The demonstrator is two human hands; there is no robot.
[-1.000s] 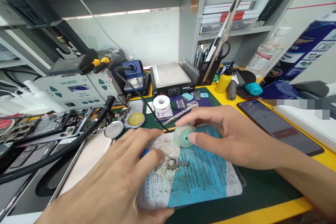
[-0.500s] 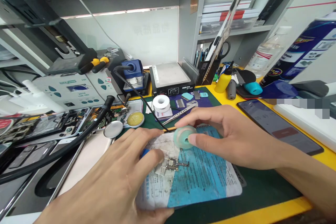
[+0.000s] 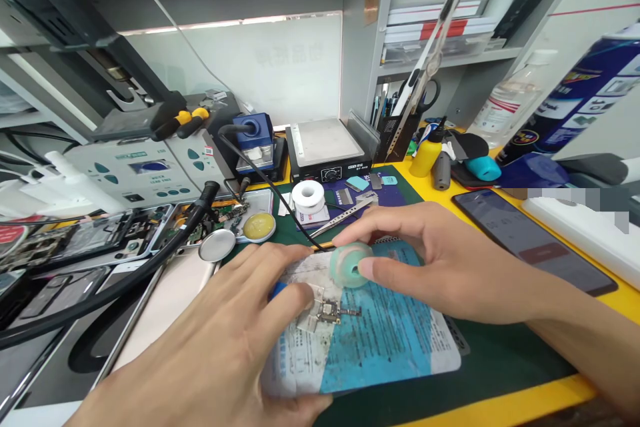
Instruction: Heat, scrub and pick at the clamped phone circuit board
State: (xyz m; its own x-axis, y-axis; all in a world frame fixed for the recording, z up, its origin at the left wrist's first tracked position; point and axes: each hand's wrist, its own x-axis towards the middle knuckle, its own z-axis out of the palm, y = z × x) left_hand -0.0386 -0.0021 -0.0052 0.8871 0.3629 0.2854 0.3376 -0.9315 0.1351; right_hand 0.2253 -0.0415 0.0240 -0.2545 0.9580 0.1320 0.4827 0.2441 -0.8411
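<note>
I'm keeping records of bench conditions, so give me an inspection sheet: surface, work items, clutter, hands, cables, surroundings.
Surface: green mat on yellow tabletop.
Work items: small circuit board and clear piece lying on a printed card; translucent green roll beyond them, contact with the card unclear.
Clutter: white spool and tweezers behind the card; phone parts at left; phone at right.
Hands: left hand holds the card's left end; right hand pinches the green roll.
Cables: black hose passes over the phone parts; thin black cord runs toward the card; white cord hangs behind.
Surroundings: grey shelving, control unit, spray can.
</note>
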